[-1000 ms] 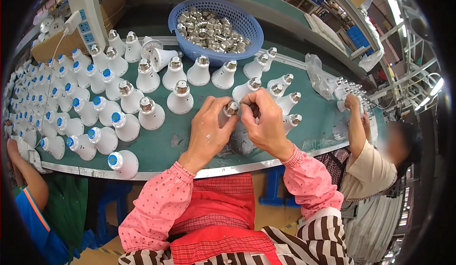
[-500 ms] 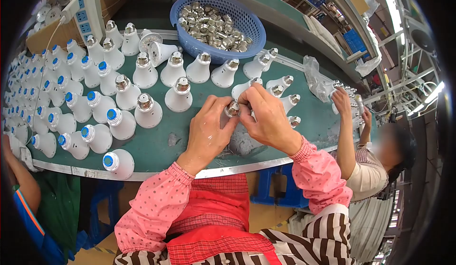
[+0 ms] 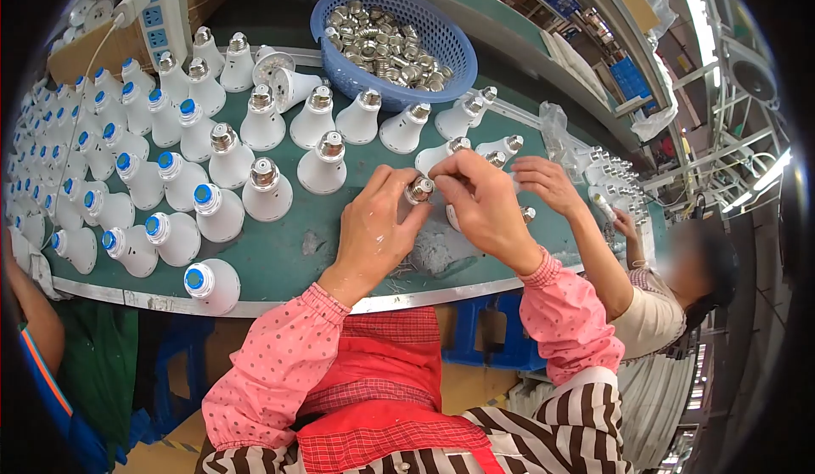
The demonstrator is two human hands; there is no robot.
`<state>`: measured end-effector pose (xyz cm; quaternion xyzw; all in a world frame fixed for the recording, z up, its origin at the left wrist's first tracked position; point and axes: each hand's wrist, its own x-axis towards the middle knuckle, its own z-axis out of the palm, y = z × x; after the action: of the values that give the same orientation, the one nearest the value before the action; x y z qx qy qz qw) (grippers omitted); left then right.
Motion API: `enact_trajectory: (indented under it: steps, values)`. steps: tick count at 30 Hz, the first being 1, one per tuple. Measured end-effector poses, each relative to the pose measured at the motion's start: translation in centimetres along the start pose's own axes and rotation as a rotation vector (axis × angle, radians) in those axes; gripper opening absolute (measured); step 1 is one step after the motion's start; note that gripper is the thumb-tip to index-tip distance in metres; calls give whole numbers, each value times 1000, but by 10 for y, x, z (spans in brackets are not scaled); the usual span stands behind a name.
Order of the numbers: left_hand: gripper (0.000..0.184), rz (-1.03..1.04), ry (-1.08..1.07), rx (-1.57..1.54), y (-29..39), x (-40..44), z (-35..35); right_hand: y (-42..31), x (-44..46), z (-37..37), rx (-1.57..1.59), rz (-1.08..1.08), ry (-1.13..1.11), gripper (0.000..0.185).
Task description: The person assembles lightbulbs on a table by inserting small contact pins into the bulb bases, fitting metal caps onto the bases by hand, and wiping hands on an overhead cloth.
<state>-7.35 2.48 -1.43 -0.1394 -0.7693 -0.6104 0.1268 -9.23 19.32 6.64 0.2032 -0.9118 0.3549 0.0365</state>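
My left hand (image 3: 373, 234) is closed around a light bulb (image 3: 419, 189), its metal screw cap facing up and most of its body hidden by my fingers. My right hand (image 3: 482, 206) is pinched at the right side of that cap. Whatever its fingertips hold is too small to make out. White bulbs with metal caps stand around my hands, such as a bulb (image 3: 322, 165) to the left. Another bulb (image 3: 443, 153) lies tilted just behind my fingers. Below my hands a grey lump (image 3: 437, 253) sits on the green table (image 3: 356, 283).
A blue basket (image 3: 463, 56) full of metal caps stands at the back. Many bulbs with blue rings (image 3: 219, 212) crowd the left. A co-worker's hand (image 3: 548, 183) reaches in close to my right hand. A plastic bag (image 3: 556, 134) lies at the right.
The co-worker's hand has moved left, towards the bulbs beside my right hand. My own hands stay at the same bulb, with my right fingertips slightly shifted at its cap.
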Motion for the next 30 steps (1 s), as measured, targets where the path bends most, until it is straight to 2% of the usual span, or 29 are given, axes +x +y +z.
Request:
enact_trajectory:
  steps: [1,4,7,13,20,30]
  values:
    - [31,-13,-2,-3,1,0,0,0,-2,0,201,172,-20,18]
    - [34,17,35,16,-2,0,4,-6,2,1,453,334,-34,13]
    - [32,-7,9,4,2,0,0,1,6,3,513,345,-57,13]
    - [30,-26,-3,-27,2,0,0,6,14,-2,792,556,-118,13]
    - [33,-25,-7,-7,-3,0,1,7,16,-2,803,534,-139,12]
    - [33,-33,-14,3,-1,1,1,8,19,-4,893,654,-172,8]
